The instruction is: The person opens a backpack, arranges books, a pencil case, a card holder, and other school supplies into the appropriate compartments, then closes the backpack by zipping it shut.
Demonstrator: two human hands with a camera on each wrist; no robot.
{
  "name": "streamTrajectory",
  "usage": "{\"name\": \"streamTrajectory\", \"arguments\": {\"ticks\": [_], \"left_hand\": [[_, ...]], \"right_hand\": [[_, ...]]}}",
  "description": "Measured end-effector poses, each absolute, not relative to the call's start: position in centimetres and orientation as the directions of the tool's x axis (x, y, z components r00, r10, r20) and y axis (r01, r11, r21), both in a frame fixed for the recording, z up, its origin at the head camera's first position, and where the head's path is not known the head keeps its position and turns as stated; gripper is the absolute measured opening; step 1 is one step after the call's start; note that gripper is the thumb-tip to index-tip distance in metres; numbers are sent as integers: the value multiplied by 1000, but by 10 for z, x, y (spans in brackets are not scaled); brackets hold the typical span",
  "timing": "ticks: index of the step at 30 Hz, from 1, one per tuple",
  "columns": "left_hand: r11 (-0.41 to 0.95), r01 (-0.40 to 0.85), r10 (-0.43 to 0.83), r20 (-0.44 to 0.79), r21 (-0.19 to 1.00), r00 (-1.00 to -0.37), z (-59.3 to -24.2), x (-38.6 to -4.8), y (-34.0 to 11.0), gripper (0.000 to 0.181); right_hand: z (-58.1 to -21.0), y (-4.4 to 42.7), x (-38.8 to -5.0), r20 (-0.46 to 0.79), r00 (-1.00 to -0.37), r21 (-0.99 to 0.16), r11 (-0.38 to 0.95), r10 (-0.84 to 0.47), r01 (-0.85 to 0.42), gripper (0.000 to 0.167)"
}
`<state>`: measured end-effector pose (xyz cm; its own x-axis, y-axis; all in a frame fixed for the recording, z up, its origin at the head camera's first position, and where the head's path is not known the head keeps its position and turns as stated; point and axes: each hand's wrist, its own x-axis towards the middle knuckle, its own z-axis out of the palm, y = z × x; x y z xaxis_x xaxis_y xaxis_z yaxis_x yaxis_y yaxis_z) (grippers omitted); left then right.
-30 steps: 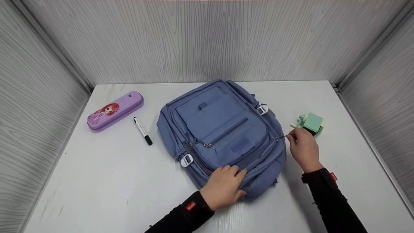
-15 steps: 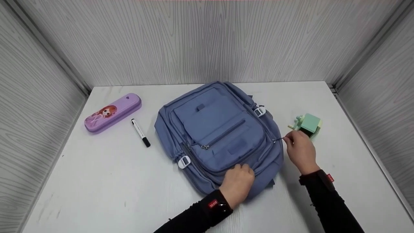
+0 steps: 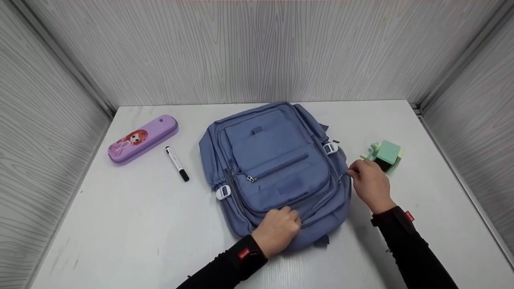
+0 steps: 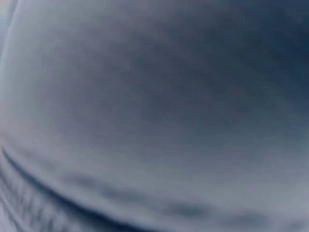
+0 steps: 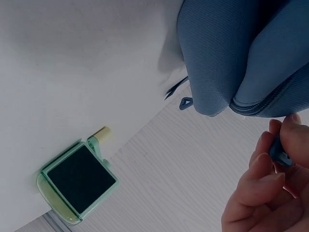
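A blue backpack (image 3: 273, 160) lies on its back in the middle of the table, its front pocket facing up. My left hand (image 3: 277, 229) grips the cloth at its near end with curled fingers. At the bag's right side, my right hand (image 3: 370, 184) pinches a zipper pull, whose dark tab (image 5: 280, 153) shows between thumb and fingers in the right wrist view. Blurred blue cloth with a strip of zipper teeth (image 4: 29, 208) fills the left wrist view, and the left hand is not seen there. Just beyond the right hand stands a green pencil sharpener (image 3: 387, 154) with a crank.
On the left of the white table (image 3: 132, 224) lie a purple pencil case (image 3: 143, 139) with a cartoon girl and a white marker (image 3: 176, 163) with a black cap. Grey wood-grain panels (image 3: 261, 52) enclose the table at the back and both sides.
The backpack has turned a little clockwise. My left hand has curled its fingers into the cloth, shifting right and then back left. The right hand has moved slightly left, still pinching the pull.
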<state>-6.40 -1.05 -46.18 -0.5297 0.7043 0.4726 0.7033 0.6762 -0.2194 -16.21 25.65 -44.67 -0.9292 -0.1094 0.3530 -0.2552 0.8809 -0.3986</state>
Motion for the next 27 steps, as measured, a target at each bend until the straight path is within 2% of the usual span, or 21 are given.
{"name": "streamTrajectory", "arguments": {"ticks": [4,8,20,27], "left_hand": [[622,749,737,495,-231,-459,-463,-68,-26,16],[578,783,762,494,-228,-418,-462,-72,-39,18],[555,812,773,473,-181,-423,-461,-74,-50,20],[555,815,768,479,-166,-425,-461,-77,-52,19]], "right_hand": [[-447,254,-167,367,-921,-381,882,-132,-278,9],[-445,250,-177,363,-917,-354,886,-165,-299,9],[-421,223,-218,264,-922,-189,923,-282,-336,14],[-410,222,-226,184,-951,-154,948,-248,-277,17]]}}
